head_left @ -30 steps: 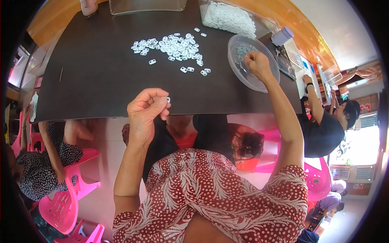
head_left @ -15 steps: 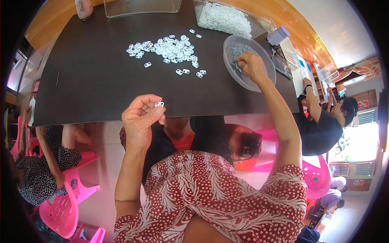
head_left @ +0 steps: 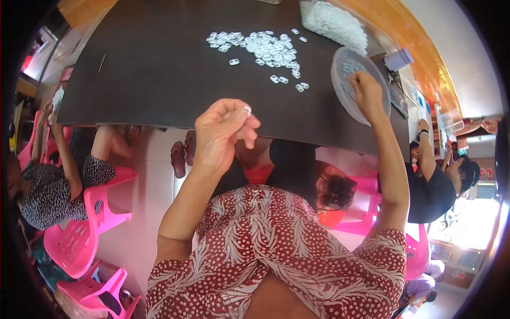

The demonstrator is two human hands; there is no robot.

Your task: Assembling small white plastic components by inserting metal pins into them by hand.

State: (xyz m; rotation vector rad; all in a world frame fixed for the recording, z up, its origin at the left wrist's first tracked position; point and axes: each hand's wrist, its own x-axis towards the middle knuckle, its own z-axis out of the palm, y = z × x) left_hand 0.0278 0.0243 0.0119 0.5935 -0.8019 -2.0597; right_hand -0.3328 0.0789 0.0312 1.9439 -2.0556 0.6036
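Seen from the head camera, a worker's left hand (head_left: 223,130) is raised at the near edge of a dark table (head_left: 154,80), its thumb and forefinger clamped on a small white piece (head_left: 248,110) that shows only in part between the fingertips. The other fingers of that hand curl loosely, clear of the piece.

Well to the right of it and farther forward, the right hand (head_left: 367,94) reaches down into a clear round bowl (head_left: 346,99), fingers bunched together over small grey-blue bits (head_left: 348,66). Whether those fingers have closed on one of the bits cannot be told.

Beyond the left hand, a scattered pile of white pieces (head_left: 271,50) spreads across the tabletop, most of them showing two dark holes. One loose piece (head_left: 234,62) lies straight ahead of that hand, and a few more (head_left: 279,80) sit between the two hands, on the near side of the pile. A thin stick (head_left: 102,62) lies far to the left hand's left.

Past the right hand, ahead and slightly left, rises a larger white heap (head_left: 334,25); a container with a lavender lid (head_left: 399,58) stands ahead of it and to the right. Farther right sits a co-worker in black (head_left: 435,189).
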